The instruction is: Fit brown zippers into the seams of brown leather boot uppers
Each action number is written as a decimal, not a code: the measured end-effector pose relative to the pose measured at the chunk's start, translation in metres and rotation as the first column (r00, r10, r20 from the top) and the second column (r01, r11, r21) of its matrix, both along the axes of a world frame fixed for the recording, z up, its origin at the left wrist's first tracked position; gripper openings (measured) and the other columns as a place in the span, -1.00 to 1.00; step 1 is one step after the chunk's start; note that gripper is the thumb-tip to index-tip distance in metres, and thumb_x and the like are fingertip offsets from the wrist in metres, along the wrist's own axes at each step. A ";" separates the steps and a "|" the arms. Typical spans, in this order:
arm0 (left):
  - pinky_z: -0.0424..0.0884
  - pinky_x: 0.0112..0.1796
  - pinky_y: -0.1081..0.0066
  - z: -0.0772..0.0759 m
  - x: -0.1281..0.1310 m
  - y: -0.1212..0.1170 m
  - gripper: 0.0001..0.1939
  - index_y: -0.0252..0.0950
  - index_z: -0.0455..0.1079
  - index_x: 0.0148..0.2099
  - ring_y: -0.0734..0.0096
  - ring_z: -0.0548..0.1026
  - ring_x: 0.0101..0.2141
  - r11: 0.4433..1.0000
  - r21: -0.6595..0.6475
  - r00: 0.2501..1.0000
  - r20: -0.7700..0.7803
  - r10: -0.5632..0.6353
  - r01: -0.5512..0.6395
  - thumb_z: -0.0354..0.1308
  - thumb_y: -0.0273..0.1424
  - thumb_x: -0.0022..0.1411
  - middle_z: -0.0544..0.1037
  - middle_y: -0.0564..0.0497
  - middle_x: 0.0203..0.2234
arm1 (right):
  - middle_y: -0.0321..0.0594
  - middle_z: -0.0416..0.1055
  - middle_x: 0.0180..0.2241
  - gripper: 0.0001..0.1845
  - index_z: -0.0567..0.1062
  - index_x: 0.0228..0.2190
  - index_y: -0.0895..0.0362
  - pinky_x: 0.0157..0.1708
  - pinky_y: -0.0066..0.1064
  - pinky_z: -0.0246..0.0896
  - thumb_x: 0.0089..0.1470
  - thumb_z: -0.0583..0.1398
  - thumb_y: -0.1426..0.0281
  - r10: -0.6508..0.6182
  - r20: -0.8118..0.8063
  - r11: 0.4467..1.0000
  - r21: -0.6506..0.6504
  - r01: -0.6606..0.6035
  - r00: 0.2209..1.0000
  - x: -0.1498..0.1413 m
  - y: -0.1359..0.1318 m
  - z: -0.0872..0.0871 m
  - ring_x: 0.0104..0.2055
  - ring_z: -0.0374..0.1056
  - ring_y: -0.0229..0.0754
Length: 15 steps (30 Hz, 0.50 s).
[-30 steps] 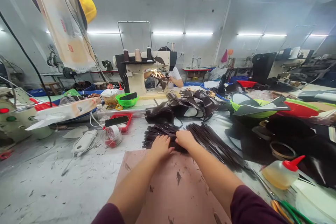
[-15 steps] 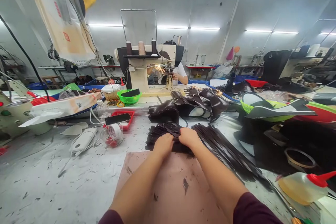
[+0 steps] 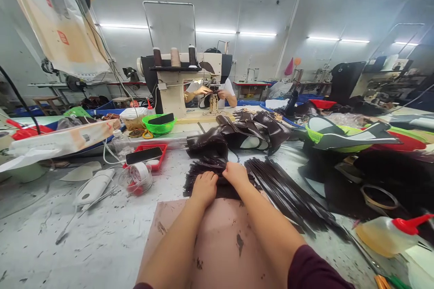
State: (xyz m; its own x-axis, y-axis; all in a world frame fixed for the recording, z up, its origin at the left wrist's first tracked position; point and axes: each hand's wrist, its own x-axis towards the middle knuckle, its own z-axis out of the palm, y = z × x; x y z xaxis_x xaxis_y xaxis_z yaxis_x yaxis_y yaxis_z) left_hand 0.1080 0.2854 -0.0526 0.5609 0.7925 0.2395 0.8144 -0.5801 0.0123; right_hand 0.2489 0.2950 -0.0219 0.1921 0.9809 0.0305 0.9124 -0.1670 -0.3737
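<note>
My left hand rests with curled fingers at the near side of a bunch of dark brown leather strips, closed on a strip there. Just right of it and slightly farther away, my right hand is closed in a pinch on the strips too. The fingertips and the exact piece held are partly hidden. A second spread of long leather strips lies to the right. Below my forearms is a pinkish board with dark scuffs. Folded glossy leather pieces lie just beyond the strips.
On the left are a white power strip, a clear tape roll and a red tray with a phone. A green bowl stands behind. A glue bottle is at right. A co-worker's hands are at the sewing machine.
The whole view has shifted slightly left and up. Both hands stay at the strips; my left hand sits a little lower relative to the right, its fingers showing more.
</note>
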 end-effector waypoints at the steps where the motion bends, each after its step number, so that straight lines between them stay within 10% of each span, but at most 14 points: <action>1: 0.23 -0.13 0.23 0.001 0.001 0.000 -0.73 -0.27 0.31 -0.11 0.23 0.30 -0.06 1.000 0.001 1.000 -0.009 0.004 -0.004 -0.10 -0.53 0.16 0.41 -0.08 -0.11 | -0.10 0.46 -0.31 -0.80 0.48 -0.35 0.18 -0.18 -0.30 0.20 0.05 0.08 0.39 -0.050 -0.041 0.998 0.022 0.051 0.998 0.003 -0.004 -0.001 -0.18 0.36 -0.09; 7: 0.24 -0.21 0.19 0.007 0.007 0.000 -0.73 -0.28 0.31 -0.11 0.17 0.33 -0.14 0.999 0.013 0.998 -0.063 0.030 -0.029 -0.08 -0.53 0.15 0.41 -0.12 -0.16 | -0.19 0.42 -0.27 -0.72 0.42 -0.24 0.22 -0.25 -0.36 0.27 0.16 -0.01 0.34 -0.210 -0.307 0.975 0.005 0.222 0.928 0.020 -0.024 -0.009 -0.24 0.36 -0.18; 15: 0.12 -0.02 0.07 0.011 0.014 -0.014 -0.70 -0.32 0.31 -0.08 0.13 0.23 0.00 0.994 0.068 0.995 -0.058 -0.078 0.082 -0.18 -0.56 0.23 0.35 -0.18 -0.07 | -0.17 0.35 -0.17 -0.70 0.36 -0.15 0.20 -0.25 -0.26 0.30 0.12 0.09 0.29 -0.099 -0.414 0.992 -0.110 0.058 0.905 0.026 -0.010 0.007 -0.22 0.33 -0.21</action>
State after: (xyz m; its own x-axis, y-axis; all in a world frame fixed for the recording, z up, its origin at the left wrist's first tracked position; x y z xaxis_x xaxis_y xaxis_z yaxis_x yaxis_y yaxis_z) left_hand 0.1216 0.2716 -0.0420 0.6360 0.7267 0.2598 0.7635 -0.6414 -0.0749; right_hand 0.2749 0.2846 -0.0147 0.2438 0.9566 -0.1598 0.6582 -0.2842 -0.6971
